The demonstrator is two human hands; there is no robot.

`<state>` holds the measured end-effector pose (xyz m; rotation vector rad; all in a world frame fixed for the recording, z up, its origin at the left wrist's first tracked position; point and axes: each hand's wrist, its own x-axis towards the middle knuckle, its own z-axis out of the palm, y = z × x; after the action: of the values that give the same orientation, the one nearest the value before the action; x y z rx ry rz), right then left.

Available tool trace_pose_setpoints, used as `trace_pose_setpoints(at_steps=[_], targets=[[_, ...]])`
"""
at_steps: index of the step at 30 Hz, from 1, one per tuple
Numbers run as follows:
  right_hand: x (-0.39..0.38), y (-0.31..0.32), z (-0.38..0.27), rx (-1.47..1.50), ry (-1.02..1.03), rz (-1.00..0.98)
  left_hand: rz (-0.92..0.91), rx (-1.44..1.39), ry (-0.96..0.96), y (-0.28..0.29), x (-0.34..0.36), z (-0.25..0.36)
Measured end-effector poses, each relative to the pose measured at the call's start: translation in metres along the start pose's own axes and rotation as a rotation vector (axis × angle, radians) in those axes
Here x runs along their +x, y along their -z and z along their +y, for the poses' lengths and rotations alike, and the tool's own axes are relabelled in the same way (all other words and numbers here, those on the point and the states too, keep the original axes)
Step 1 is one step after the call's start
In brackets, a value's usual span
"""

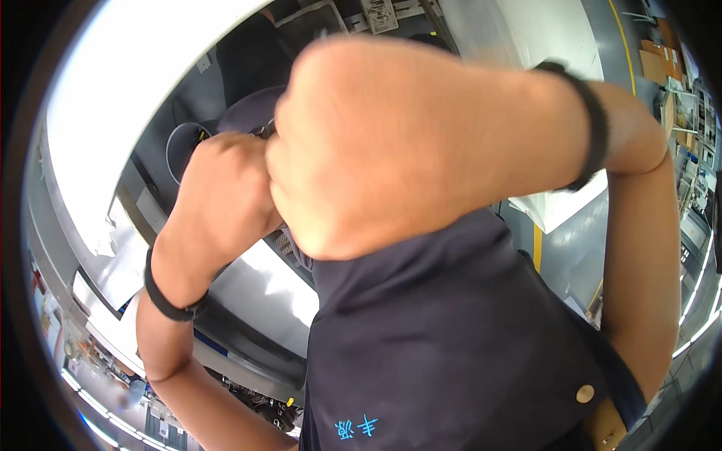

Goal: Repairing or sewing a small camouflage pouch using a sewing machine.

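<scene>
Close in front of the camera, my right hand (376, 143) is a closed fist, back of the hand up and slightly blurred. My left hand (226, 184), also closed, lies against its left side, so the knuckles of the two meet. A small dark bit of something (266, 129) shows between them at the top; the rest of it is hidden behind the fists, and I cannot tell its kind. Each wrist wears a black band, the right one (594, 128) and the left one (169, 297).
A white work surface (98, 135) curves along the left. Behind my left hand is a round grey-rimmed bin (173, 154). A dark apron (421, 323) covers my front. Brown cardboard boxes (658, 62) stand far right, past a yellow floor line (624, 45).
</scene>
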<state>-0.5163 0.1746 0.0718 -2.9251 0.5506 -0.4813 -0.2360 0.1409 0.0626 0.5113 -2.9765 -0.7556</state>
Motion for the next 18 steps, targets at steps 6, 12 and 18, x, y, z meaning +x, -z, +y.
trace_pose_setpoints(at_steps=[6, 12, 18], targets=[[-0.093, -0.023, 0.020, 0.167, -0.748, -0.304, -0.084, -0.041, 0.599, -0.031, -0.054, -0.017], [-0.111, -0.010, 0.029, 0.973, -0.917, -0.186, -0.130, -0.344, 0.871, -0.052, -0.049, -0.012], [-0.032, 0.020, 0.013, 1.514, -0.794, -0.107, 0.002, -0.256, 0.145, -0.017, 0.009, -0.008]])
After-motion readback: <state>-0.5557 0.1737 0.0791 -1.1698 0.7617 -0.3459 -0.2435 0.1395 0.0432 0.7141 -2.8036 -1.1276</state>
